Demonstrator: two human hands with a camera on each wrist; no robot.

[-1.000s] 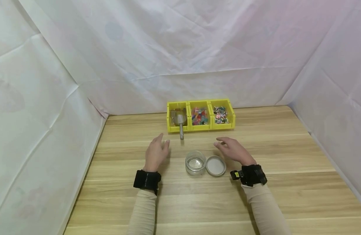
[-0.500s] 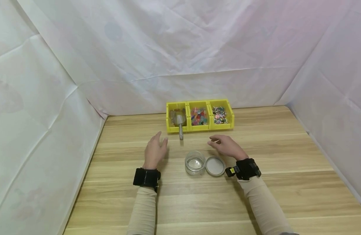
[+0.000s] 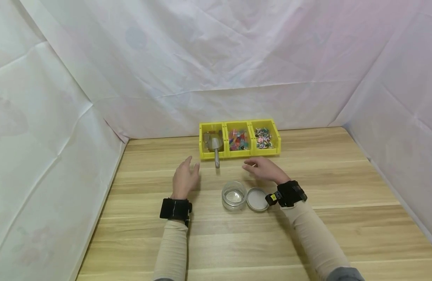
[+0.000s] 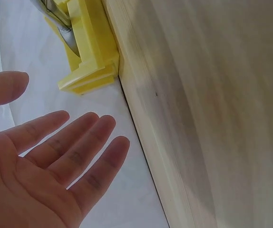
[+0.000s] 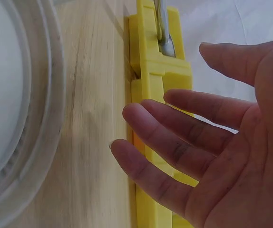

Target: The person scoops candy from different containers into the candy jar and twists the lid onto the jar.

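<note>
My left hand (image 3: pixel 184 180) is over the table left of the scoop handle, holding nothing; its spread fingers show in the left wrist view. My right hand (image 3: pixel 266 170), also bare, reaches inward between the yellow bins and the lid, fingers relaxed. A metal scoop (image 3: pixel 216 151) lies in the left yellow bin (image 3: pixel 202 150), its handle sticking out over the front toward me. An open glass jar (image 3: pixel 234 196) stands on the table between my hands. Beside it, on the right, the round lid (image 3: pixel 257 200) lies with its pale inner side up; the right wrist strap slightly overlaps it.
Joined to the left bin are a middle bin (image 3: pixel 239 153) of colourful beads and a right bin (image 3: pixel 277 142) of small striped pieces. They stand at the back of the wooden table (image 3: pixel 216 249). White cloth (image 3: pixel 216 50) hangs behind and on both sides.
My right hand has moved left and slightly forward, toward the scoop handle. The left hand has shifted only a little forward. Scoop, jar and lid stay where they were.
</note>
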